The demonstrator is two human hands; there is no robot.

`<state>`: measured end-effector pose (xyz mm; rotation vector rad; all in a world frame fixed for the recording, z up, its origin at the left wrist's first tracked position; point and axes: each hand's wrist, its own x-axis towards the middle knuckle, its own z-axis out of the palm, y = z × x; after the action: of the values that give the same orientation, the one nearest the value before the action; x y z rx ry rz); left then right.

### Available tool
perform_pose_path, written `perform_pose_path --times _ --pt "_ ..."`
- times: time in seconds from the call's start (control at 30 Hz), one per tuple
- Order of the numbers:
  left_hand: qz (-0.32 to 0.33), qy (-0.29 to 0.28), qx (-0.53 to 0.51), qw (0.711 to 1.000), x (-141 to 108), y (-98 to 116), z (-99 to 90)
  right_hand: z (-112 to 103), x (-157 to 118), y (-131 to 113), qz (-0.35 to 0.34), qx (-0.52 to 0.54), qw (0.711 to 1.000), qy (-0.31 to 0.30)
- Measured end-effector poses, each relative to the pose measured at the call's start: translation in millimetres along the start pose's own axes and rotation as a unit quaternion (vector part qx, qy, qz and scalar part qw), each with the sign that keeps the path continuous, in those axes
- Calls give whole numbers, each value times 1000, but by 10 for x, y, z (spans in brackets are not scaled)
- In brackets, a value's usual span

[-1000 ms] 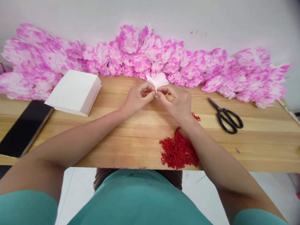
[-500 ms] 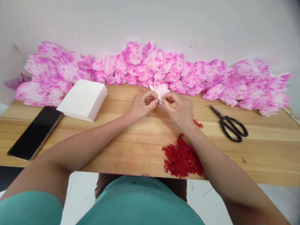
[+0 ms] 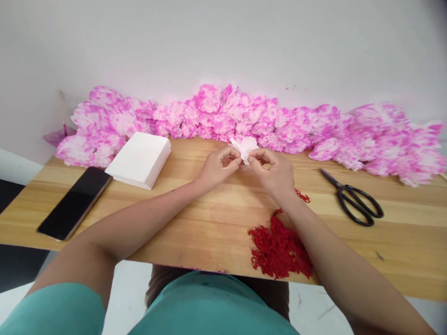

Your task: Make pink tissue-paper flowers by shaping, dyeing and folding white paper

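Pale wall (image 3: 169, 41) behind, wooden surface (image 3: 202, 226) below, pink-and-white flowers (image 3: 211, 100) banked along the far edge. Paper (image 3: 249, 144), white and thin-looking, is pinched between both hands, just on the near side of the flowers. Left hand (image 3: 218, 168): grip together, thumb and finger clamped on the paper's gathered part. Right hand (image 3: 277, 176): same, close beside it; exact fold hidden by the fingertips. Judgement: light, even pressure at the gather suits this; one side should hold firm while the other makes small tucks, since opposed pulling could tear it. Best to leave the flared part above the fingers uncrushed. Right forearm lies by the red yarn (image 3: 281, 249); contact unclear, so small wrist movements seem wiser than sweeping ones. Scissors (image 3: 355, 203) well apart, on the right.
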<state>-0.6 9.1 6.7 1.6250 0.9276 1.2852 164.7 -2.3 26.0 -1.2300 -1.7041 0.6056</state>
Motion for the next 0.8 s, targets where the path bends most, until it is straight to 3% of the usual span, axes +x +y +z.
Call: perform_pose_path --times 0.13,0.27,0.53,0.8 --pt "-20 -3 -9 1000 2 0 -14 12 64 103 67 129 989 -14" --pt "-22 -3 1 1000 -5 23 -20 -18 87 110 74 158 984 -27" --pt "-6 -17 30 999 -28 40 -24 -31 4 -20 -1 7 1000 -23" --pt "-10 -48 109 993 -50 142 -39 -6 -35 -2 -100 -119 988 -22"
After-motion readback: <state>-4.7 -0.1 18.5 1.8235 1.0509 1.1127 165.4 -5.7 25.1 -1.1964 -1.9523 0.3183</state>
